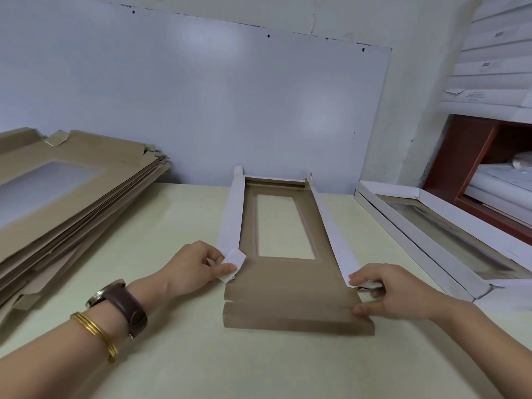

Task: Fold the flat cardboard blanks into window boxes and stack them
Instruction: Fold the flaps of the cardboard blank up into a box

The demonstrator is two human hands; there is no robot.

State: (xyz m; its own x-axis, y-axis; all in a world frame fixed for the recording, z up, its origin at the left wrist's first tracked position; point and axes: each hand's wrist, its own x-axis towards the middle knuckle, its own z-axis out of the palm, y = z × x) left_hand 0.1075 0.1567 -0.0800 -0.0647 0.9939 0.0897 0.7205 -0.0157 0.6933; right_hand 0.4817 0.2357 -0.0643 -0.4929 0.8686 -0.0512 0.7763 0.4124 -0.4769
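The half-folded box [288,279] lies mid-table, reaching the far edge; left hand [193,266] pinches its near-left tab [234,262]; right hand [397,292] grips the near-right corner, probably to tuck both tabs inward.

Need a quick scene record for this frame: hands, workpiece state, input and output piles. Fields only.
workpiece: half-folded brown cardboard window blank, centre of pale table; long side walls raised, near end flap lying flat
left hand: pinches near-left white corner tab
right hand: pinches near-right white corner tab, thumb on near end flap
input: stack of flat brown cardboard blanks, table left
output: folded white window box, table right
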